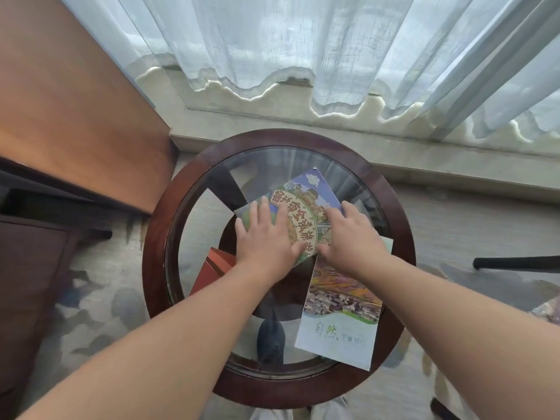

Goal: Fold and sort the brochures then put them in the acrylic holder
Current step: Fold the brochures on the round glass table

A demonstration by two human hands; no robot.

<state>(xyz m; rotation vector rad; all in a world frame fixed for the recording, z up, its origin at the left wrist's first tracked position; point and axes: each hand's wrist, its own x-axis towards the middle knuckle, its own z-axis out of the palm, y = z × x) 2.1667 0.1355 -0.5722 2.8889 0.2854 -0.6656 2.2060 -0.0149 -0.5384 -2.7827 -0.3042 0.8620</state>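
glossy brochure (306,207) | flat under both palms | round glass table (194,225)

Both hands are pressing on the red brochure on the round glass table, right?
No. The head view shows the left hand and right hand pressing on the blue picture brochure on the round glass table; the red brochure lies beside it.

Both hands (306,234) flat, palms down

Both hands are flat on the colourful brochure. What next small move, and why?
Probably sweep the right hand outward across the brochure to set its fold: it and the left hand lie flat on it, pressing it to the table.
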